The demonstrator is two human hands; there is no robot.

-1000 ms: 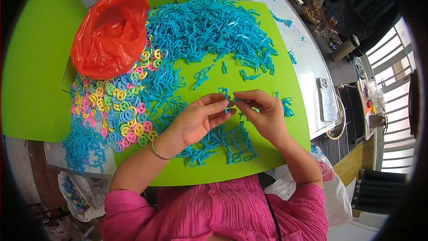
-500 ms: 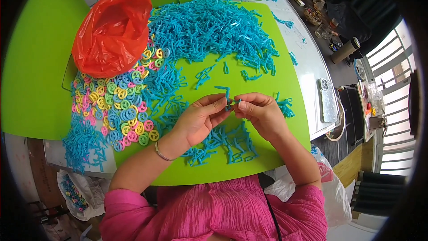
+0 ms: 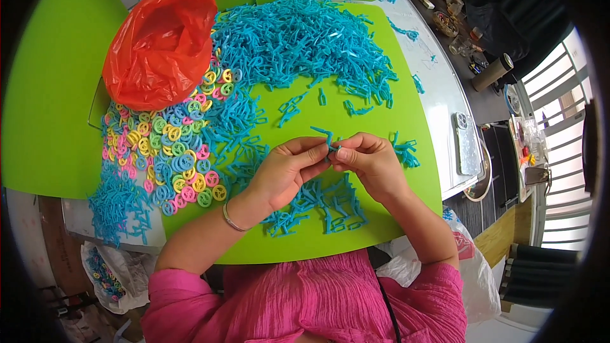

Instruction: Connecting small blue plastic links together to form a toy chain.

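Thumb and fingers of my left hand pinch a blue plastic piece, whose thin bent arm sticks up above the fingertips. Against it, my right hand pinches a small blue part, mostly hidden by the fingers. The fingertips of both hands meet over the green board. Below the hands lies a loose group of similar blue pieces. Beyond them spreads a big heap of blue pieces. Small pastel plastic wheels in pink, yellow, green and blue are piled left of my left hand.
An open red plastic bag sits on the wheels. Thin blue pieces lie at the left edge. A phone rests on the white table at right. White bags hang below, one holding wheels.
The blue piece has tilted and dropped slightly between my fingers. My right fingertips have moved left and press the small part against it.
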